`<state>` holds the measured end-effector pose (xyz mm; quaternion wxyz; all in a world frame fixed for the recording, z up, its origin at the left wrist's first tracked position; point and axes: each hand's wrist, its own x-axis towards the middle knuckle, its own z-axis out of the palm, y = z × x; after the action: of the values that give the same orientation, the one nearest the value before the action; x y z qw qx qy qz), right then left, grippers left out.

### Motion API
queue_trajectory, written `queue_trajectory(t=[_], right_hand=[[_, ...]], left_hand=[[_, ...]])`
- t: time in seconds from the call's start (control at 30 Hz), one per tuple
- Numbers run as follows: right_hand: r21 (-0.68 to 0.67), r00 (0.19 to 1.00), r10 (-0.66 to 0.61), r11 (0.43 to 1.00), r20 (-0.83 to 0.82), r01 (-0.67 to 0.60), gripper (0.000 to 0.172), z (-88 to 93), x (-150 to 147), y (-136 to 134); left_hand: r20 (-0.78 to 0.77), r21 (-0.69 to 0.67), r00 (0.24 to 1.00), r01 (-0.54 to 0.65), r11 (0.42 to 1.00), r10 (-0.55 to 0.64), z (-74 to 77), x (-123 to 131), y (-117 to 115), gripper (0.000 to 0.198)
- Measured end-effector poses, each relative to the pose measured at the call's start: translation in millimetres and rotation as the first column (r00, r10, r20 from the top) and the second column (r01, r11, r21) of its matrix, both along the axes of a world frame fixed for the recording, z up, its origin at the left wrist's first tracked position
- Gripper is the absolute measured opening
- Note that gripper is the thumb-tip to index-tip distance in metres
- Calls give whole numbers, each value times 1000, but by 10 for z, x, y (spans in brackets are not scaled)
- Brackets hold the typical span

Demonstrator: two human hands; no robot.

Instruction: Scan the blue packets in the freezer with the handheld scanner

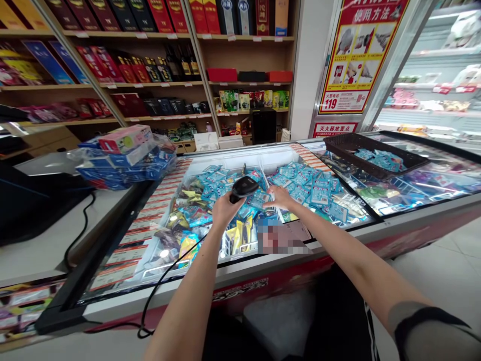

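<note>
My left hand (224, 209) is wrapped round a black handheld scanner (244, 187), whose cable runs down to the left over the freezer's front edge. Close by on the right, my right hand (280, 197) reaches over the freezer with its fingers apart and holds nothing. Under both hands is a chest freezer (225, 271) with a glass top. Many light-blue packets (300, 180) lie there, with yellow packets (240, 234) nearer the front. A flat item (296, 230), partly blurred out, rests on the front edge below my right hand.
Plastic-wrapped blue boxes (124, 158) are stacked on the freezer's left end. A dark brown tray (376, 155) with blue packets sits on the right. The black cable (150, 296) hangs at the front left. Shelves (158, 85) of boxes and bottles stand behind.
</note>
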<state>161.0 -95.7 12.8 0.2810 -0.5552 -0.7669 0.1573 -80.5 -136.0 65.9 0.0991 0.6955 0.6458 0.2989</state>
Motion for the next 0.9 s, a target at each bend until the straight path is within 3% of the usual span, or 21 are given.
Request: queue_trajectory(t=[0.13,0.3,0.47,0.7,0.9], right_hand=[[-160,941,5,985,-339,-63,57,-22,220,-8],[-116,877,-20,992,-480,-41,51,-89,340,-52],[-23,858,-60,998,-509,56,51,-205,303,-5],[27,813,-167,975,-557,219,52,-291,304,32],[26,825,-166,977,-541,214,53,-297,306,39]], left_hand=[[-17,11,1000,-11,1000,11,-9,20,-8,52],[-14,3,1000,26,1000,-26,-15,85,-64,54],[-16,-16,996,84,996,-85,-32,146,-119,52],[56,6,998,31,1000,-31,-40,156,-124,51],[42,-13,998,37,999,-36,-43,205,-108,53]])
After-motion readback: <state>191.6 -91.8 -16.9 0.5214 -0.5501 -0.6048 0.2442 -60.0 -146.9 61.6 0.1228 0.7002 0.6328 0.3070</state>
